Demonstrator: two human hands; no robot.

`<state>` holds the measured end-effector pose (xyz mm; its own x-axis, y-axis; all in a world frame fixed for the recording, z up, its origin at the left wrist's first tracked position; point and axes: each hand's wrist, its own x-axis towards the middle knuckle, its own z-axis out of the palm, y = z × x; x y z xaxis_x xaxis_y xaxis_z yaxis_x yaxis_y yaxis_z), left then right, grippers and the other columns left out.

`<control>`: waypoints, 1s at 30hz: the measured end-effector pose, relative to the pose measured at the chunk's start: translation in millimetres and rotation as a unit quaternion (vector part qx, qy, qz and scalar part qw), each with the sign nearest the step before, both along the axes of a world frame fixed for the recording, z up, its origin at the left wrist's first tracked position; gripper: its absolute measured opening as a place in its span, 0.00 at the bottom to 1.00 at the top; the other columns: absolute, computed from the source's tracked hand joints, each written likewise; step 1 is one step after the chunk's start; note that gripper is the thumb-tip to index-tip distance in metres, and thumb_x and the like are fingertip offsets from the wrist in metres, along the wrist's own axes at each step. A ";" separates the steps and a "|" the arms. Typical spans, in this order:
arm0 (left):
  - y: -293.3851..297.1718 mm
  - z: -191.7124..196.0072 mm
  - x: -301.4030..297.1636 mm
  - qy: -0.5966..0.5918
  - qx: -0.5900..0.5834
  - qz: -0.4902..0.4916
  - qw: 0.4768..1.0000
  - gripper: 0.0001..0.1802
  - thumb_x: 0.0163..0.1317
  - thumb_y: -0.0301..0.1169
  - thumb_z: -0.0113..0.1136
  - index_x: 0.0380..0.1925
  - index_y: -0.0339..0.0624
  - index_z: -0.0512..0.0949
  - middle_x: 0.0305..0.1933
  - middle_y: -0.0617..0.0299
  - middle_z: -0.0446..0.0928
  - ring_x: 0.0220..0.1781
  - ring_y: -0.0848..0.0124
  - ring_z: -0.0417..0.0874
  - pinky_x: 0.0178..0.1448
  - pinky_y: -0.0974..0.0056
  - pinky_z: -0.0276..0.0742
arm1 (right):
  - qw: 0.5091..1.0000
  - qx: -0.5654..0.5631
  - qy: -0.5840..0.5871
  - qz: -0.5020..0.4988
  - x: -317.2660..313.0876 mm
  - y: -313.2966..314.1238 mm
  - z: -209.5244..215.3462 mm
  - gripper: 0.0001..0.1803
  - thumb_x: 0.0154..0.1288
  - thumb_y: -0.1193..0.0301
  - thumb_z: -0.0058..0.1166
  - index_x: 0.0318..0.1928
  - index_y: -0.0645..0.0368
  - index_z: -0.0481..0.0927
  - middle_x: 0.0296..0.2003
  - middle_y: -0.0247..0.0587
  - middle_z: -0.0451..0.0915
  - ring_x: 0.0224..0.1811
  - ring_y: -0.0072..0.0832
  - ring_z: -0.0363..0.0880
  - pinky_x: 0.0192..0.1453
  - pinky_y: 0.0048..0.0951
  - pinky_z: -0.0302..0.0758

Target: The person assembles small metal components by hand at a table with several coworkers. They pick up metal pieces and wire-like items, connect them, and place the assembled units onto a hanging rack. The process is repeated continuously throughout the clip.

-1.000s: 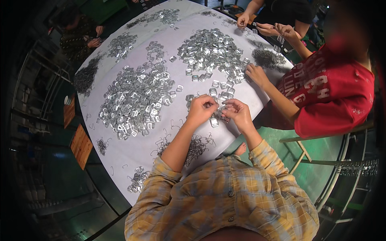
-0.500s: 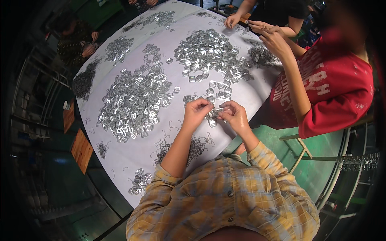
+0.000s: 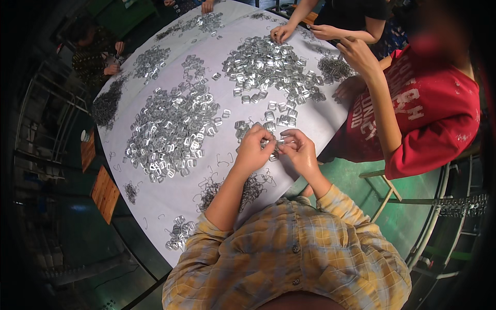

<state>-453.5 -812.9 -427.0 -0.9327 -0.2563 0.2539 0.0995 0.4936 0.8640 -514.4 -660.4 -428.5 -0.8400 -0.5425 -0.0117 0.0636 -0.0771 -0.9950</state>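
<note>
Just in front of me, over the near right part of the table, my left hand (image 3: pixel 254 149) and my right hand (image 3: pixel 302 151) almost meet. Both are closed, fingertips pinched around a small silver metal buckle (image 3: pixel 279 145); any wire between the fingers is too small to make out. Under and beyond my hands lie several loose buckles (image 3: pixel 269 126). A tangle of thin bent wire hooks (image 3: pixel 253 191) lies next to my left forearm, partly hidden by it.
A large buckle pile (image 3: pixel 170 132) covers the left of the white-covered table (image 3: pixel 155 206), with another pile (image 3: pixel 266 64) farther off. Dark wire hooks (image 3: pixel 107 107) are heaped at the left edge. A person in a red shirt (image 3: pixel 429 113) sits close on my right; others work around the table.
My hands stay nearly in place, their fingers shifted slightly around the buckle. At the far side, a co-worker's hand has moved left onto the far buckle pile. The red-shirted person has lowered one hand.
</note>
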 end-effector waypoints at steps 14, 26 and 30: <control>3.9 -26.8 5.0 0.054 0.291 0.032 0.955 0.04 0.61 0.21 0.55 0.32 0.36 0.70 0.31 0.66 0.74 0.34 0.81 0.73 0.39 0.74 0.69 | 0.869 0.365 0.333 -0.006 -26.3 28.9 -71.2 0.19 0.43 0.72 0.68 0.39 0.63 0.80 0.34 0.47 0.74 0.41 0.44 0.75 0.44 0.39 0.72; 5.0 -34.5 -2.6 -0.058 0.216 0.004 0.975 0.04 0.59 0.23 0.58 0.33 0.32 0.77 0.28 0.63 0.77 0.29 0.79 0.75 0.35 0.73 0.72 | 0.969 0.155 0.148 0.125 -44.4 12.5 -3.9 0.13 0.53 0.81 0.61 0.41 0.66 0.76 0.28 0.34 0.77 0.29 0.18 0.75 0.34 0.21 0.73; -1.8 -32.2 -8.1 -0.115 0.275 -0.073 0.952 0.06 0.59 0.23 0.59 0.36 0.34 0.78 0.31 0.63 0.79 0.32 0.79 0.77 0.38 0.74 0.73 | 0.964 0.171 0.148 0.138 -42.8 13.1 15.6 0.15 0.55 0.83 0.60 0.43 0.66 0.73 0.30 0.32 0.76 0.31 0.16 0.74 0.37 0.20 0.73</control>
<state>-461.7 -814.7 -459.2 -0.9832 -0.1545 -0.0971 -0.0912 -0.0443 0.9948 -557.1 -647.3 -413.0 -0.6587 -0.7523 -0.0114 -0.2554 0.2379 -0.9371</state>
